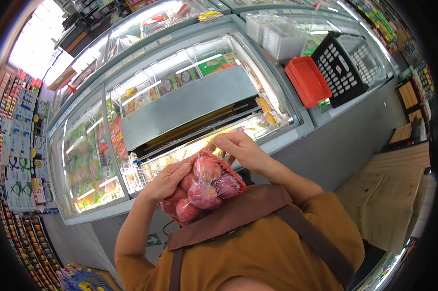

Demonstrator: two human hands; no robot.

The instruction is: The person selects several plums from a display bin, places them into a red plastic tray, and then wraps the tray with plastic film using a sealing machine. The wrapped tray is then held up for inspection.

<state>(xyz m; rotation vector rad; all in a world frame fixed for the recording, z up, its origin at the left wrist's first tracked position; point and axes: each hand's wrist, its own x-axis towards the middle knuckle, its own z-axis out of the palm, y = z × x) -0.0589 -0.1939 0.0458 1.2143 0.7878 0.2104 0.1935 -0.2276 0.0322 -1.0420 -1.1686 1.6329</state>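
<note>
Close to my chest, a red tray [242, 180] of round red-purple fruits [203, 192], which look like plums, is wrapped in clear plastic film. My left hand [170, 180] grips its left side, thumb on top of the film and the other fingers partly hidden. At the far edge of the pack is my right hand [240, 150], its thumb and forefinger close together. Whether those fingertips pinch the film is not clear. Just beyond both hands lies a grey metal unit [190, 109] with a long dark slot along its near side, on top of a chest freezer.
The glass-topped chest freezer [299, 127] holds packaged food. To its right are stacked red trays [308, 82], a black plastic basket [338, 69] and stacked clear plastic containers [277, 34]. Cardboard [386, 196] stands at my right. Stocked shelves [22, 152] line the left.
</note>
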